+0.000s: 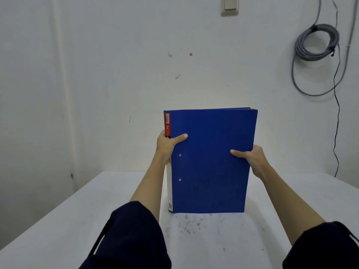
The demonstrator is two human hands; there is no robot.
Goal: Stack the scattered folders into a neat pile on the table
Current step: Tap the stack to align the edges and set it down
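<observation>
Gripping blue folder (211, 162) upright — red-and-white spine label.

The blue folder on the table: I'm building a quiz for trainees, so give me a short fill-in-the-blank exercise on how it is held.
1. The blue folder stands upright with its bottom edge on the ____.
2. The left hand grips the edge that bears a ____ label.
3. The right hand grips the opposite edge, its ____ lying across the front cover.
4. On the wall, upper right, hangs a coiled ____.

Missing words: table; red; thumb; cable
</observation>
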